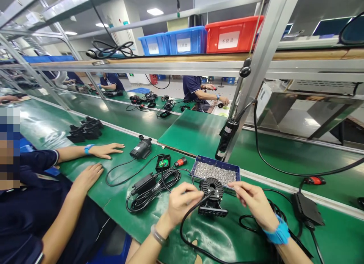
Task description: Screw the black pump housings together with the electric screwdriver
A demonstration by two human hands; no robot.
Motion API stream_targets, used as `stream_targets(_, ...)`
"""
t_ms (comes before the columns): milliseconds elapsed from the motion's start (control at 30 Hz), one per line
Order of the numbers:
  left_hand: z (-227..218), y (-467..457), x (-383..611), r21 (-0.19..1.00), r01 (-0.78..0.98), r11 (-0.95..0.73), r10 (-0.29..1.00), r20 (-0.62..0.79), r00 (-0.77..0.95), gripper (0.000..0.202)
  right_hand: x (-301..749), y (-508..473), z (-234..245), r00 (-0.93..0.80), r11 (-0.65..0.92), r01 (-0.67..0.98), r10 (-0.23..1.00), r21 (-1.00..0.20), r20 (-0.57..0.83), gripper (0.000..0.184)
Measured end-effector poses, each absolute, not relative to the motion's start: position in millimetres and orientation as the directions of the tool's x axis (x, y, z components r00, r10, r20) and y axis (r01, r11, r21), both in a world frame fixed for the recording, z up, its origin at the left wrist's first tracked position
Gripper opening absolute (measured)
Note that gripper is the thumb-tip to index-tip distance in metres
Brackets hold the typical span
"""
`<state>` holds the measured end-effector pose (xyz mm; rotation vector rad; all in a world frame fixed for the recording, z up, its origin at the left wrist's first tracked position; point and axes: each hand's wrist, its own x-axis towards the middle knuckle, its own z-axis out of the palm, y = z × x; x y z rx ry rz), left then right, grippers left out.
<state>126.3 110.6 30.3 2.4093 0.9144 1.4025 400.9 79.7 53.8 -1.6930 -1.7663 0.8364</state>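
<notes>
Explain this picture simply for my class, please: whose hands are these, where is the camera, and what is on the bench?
There is no robot here. One camera, worn on a person's head, looks forward and down at their own bare hands.

The left hand has its fingertips at the black finned housing, near its cable. The right hand is pinched near a blue tray of small metal pieces; whether either hand grips anything is hard to tell.

On the green bench also lie a coiled black cable, a red-and-black connector and a black pump-like unit. A black electric screwdriver hangs above. The other hands, at left, belong to a co-worker.
</notes>
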Motion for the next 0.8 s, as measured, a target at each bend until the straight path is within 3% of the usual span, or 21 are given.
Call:
stream_targets(67, 26, 127, 133, 0.597, 0.556, -0.579, 0.805, 0.524, 0.276, 0.027, 406, 107, 44, -0.078, 0.015, 0.731, 0.995, -0.682, -0.063, 0.042)
stream_targets(133, 25, 153, 147, 0.603, 0.665, -0.442, 0.896, 0.331, 0.295, 0.030, 406, 135, 34, -0.120, 0.023, 0.811, 0.985, -0.585, -0.127, 0.025)
stream_targets(233, 24, 197, 179, 0.538, 0.698, -0.472, 0.861, 0.110, 0.497, 0.019, 400, 165, 20, -0.136, 0.018, 0.899, 0.961, -0.438, -0.240, 0.023)
stream_targets(333, 20, 230, 209, 0.448, 0.761, -0.469, 0.800, -0.149, 0.581, 0.004, 394, 178, 11, -0.117, 0.000, 0.941, 0.939, -0.338, -0.325, 0.022)
stream_targets(433, 16, 244, 224, 0.382, 0.810, -0.445, 0.758, -0.322, 0.568, 0.017, 396, 181, 10, -0.107, -0.004, 0.954, 0.929, -0.300, -0.355, 0.019)
stream_targets(533, 15, 245, 222, 0.386, 0.822, -0.418, 0.748, -0.367, 0.553, 0.019, 403, 178, 16, -0.110, 0.000, 0.942, 0.945, -0.334, -0.309, 0.016)
stream_targets(633, 20, 241, 211, 0.457, 0.809, -0.369, 0.784, -0.314, 0.535, 0.015, 406, 171, 25, -0.115, 0.006, 0.893, 0.970, -0.451, -0.214, 0.013)
stream_targets(800, 26, 226, 199, 0.685, 0.684, -0.252, 0.887, -0.119, 0.447, 0.013, 395, 148, 38, -0.180, 0.012, 0.663, 0.973, -0.749, -0.143, 0.038)
